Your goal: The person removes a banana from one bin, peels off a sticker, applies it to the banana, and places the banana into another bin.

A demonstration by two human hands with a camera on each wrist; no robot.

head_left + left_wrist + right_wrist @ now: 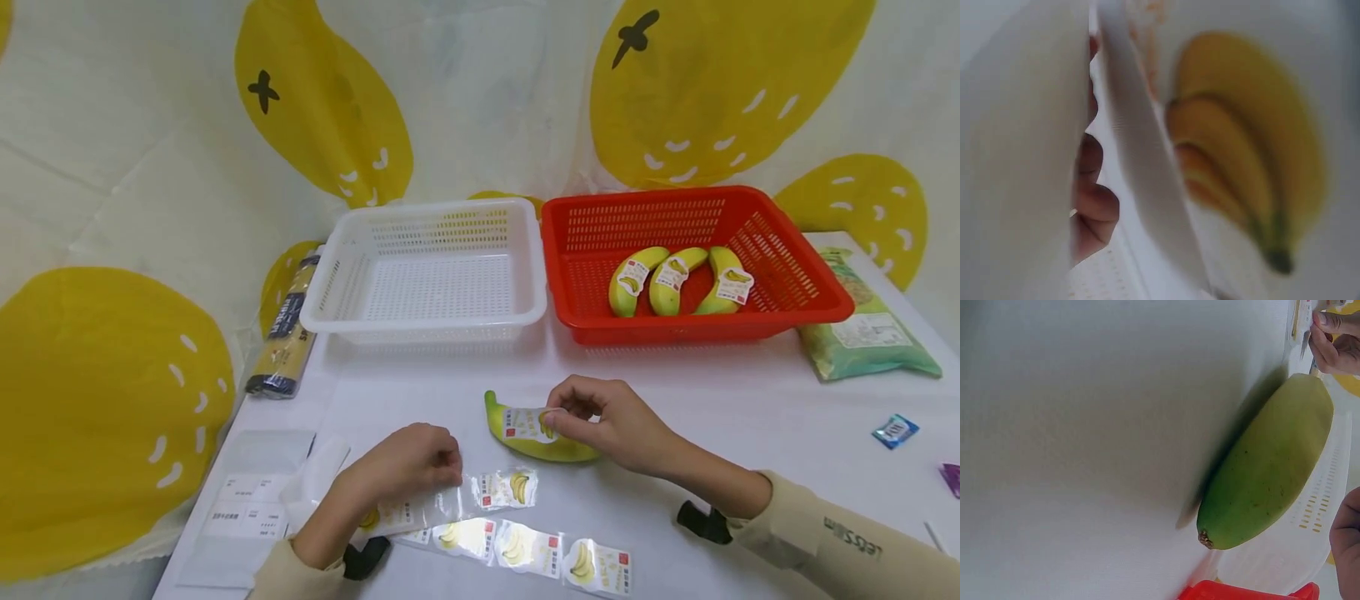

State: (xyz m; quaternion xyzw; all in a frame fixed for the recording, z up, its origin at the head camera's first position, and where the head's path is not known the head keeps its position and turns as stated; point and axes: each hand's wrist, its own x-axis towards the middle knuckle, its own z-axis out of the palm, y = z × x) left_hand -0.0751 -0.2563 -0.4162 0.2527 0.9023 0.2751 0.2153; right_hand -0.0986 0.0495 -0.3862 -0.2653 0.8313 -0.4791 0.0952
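Note:
On the white table lies a green-yellow banana, its stem pointing left. My right hand pinches the right end of a banana-print sticker between thumb and finger, and the sticker overlaps the banana's upper side. In the right wrist view the banana's bare side shows. To the left, my left hand pinches a clear strip of stickers that runs out under it. The left wrist view shows a printed sticker very close, blurred, beside curled fingers.
Another row of stickers lies near the front edge. A white basket stands behind, next to a red basket with three labelled bananas. Left are a wrapped roll and grey packs; right, a green bag and small sachet.

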